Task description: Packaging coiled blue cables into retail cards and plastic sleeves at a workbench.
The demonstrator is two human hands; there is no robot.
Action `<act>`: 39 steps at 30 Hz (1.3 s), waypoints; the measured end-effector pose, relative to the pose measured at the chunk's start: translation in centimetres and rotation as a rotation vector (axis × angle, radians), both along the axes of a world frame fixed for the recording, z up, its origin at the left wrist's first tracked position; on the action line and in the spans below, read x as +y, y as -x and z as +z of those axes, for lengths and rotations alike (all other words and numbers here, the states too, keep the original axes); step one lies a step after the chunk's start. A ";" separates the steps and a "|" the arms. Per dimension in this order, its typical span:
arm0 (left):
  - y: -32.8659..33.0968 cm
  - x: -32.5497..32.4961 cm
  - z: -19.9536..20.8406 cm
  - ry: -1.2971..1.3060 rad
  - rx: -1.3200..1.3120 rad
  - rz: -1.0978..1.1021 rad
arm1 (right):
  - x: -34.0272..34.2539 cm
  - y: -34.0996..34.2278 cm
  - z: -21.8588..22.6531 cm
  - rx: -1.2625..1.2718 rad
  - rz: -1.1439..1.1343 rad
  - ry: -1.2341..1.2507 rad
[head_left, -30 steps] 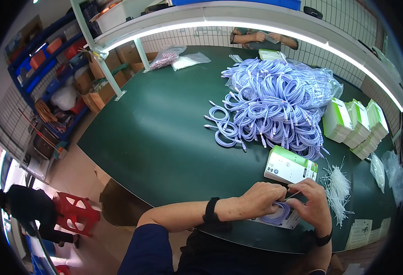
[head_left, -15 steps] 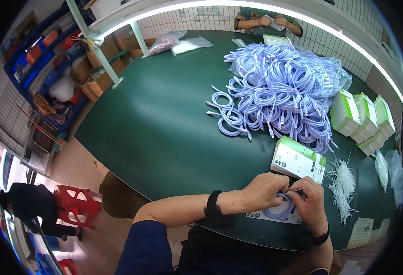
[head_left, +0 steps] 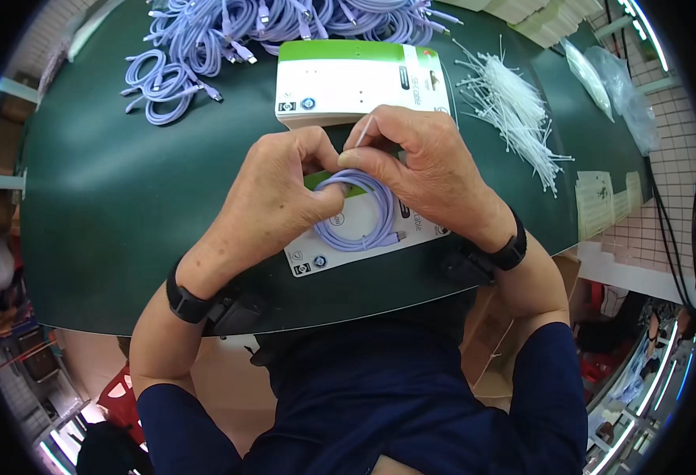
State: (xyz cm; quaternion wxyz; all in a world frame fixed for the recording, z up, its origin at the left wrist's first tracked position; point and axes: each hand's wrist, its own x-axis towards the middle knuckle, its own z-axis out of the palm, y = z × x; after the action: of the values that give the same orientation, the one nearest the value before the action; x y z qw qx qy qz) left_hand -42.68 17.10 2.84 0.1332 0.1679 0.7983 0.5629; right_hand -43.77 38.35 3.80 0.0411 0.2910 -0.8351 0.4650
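A coiled lavender cable [head_left: 383,222] lies on a white and green backing card [head_left: 344,260] near the table's front edge. My left hand [head_left: 281,178] is closed on the coil's upper left side, its thumb over the ring and its fingertips curled out of sight. Pinched between thumb and fingers of my right hand [head_left: 439,166] is a thin white cable tie [head_left: 365,131], sticking up above the coil's top. Both hands meet there, fingertips nearly touching. Where the tie passes round the cable is hidden by my fingers.
Just beyond my hands sits a stack of backing cards [head_left: 340,83]. To its right is a loose heap of white cable ties [head_left: 514,103]. A large pile of lavender cables [head_left: 285,20] covers the far side. Printed paper [head_left: 596,204] lies at the right edge.
The view has swung down and to the right, bringing the hands to the middle. Both hands stay at the coil's top, with the right still pinching the cable tie.
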 end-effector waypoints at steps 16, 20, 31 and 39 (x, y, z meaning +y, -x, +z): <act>0.0 -0.2 -0.4 0.020 -0.011 0.043 | 0.4 -0.4 -0.2 0.207 0.121 -0.127; 0.0 -0.1 0.3 0.017 0.004 0.035 | 0.5 -0.3 0.0 0.217 0.113 -0.131; -0.5 0.1 0.2 0.043 0.023 0.009 | 0.2 -0.3 -0.2 0.232 0.075 -0.081; -0.9 0.7 0.3 -0.011 -0.024 0.000 | -0.5 -0.5 -0.3 0.345 0.027 -0.054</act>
State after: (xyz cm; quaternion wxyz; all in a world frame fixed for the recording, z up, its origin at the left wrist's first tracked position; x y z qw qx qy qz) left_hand -41.74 17.77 3.11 0.1418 0.1618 0.7936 0.5691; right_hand -43.22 37.88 3.52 0.1700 0.3787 -0.8238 0.3861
